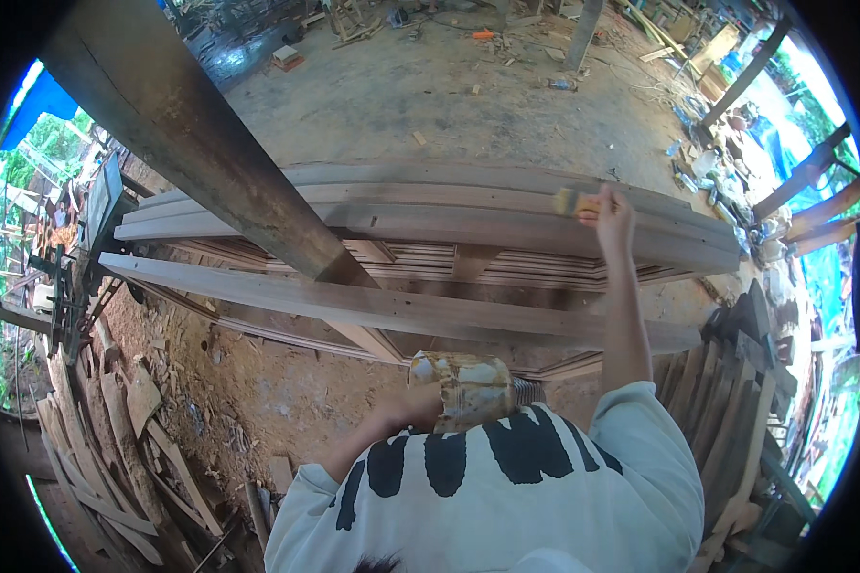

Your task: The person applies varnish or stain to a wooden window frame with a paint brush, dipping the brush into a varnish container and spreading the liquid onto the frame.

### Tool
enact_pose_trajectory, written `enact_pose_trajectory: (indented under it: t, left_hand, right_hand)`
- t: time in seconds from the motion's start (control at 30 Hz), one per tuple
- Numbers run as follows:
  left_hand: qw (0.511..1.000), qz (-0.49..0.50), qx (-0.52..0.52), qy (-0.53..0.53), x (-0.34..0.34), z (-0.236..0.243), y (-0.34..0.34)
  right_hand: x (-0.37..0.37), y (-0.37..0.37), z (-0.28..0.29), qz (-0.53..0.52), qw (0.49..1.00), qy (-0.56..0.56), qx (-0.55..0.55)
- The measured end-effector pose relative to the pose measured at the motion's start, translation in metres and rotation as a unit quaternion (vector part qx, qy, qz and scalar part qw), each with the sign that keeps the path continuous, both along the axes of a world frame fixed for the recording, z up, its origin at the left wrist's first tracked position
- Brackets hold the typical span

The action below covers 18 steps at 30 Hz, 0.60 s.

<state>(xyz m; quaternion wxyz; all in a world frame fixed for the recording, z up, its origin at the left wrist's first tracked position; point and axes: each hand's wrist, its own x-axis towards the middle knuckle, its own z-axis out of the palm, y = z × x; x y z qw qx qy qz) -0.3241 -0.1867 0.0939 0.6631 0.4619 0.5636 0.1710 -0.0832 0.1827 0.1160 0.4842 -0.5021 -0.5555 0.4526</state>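
My right hand [612, 218] is closed around the handle of a paintbrush [571, 202], out over the far wooden frame [430, 218]. The bristles are at the frame's upper face, but I cannot tell whether they touch it. Close to my body, my left hand [424, 405] grips a pale plastic container [474, 384] streaked with brown. Its contents are hidden from here. Between my two hands runs a nearer long plank [420, 310], level with the far frame and apart from it.
A thick wooden post [191, 143] slants across the left of the frames. Stacked timber offcuts [129, 420] lie at the left, and more boards [712, 392] stand at the right. Bottles and litter [702, 167] line the right edge of the concrete floor [392, 105].
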Motion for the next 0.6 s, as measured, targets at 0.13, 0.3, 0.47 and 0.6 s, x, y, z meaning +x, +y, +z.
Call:
enact_pose_trajectory:
  t: [0.13, 0.3, 0.47, 0.6]
  left_hand:
    - [0.999, -0.009, 0.037, -0.007, -0.003, 0.005, -0.001]
    - [0.997, -0.018, 0.075, -0.011, -0.004, 0.009, -0.005]
    - [0.993, -0.031, 0.113, -0.016, 0.000, 0.019, 0.003]
    - [0.988, -0.052, 0.144, -0.022, 0.001, 0.026, 0.008]
  right_hand:
    - [0.049, 0.022, 0.000, -0.075, 0.994, -0.081, 0.026]
    - [0.001, 0.007, 0.010, -0.084, 0.988, -0.122, 0.032]
    - [-0.104, -0.028, 0.005, 0.045, 0.998, -0.038, -0.007]
    - [-0.143, -0.046, -0.005, 0.178, 0.982, 0.038, -0.044]
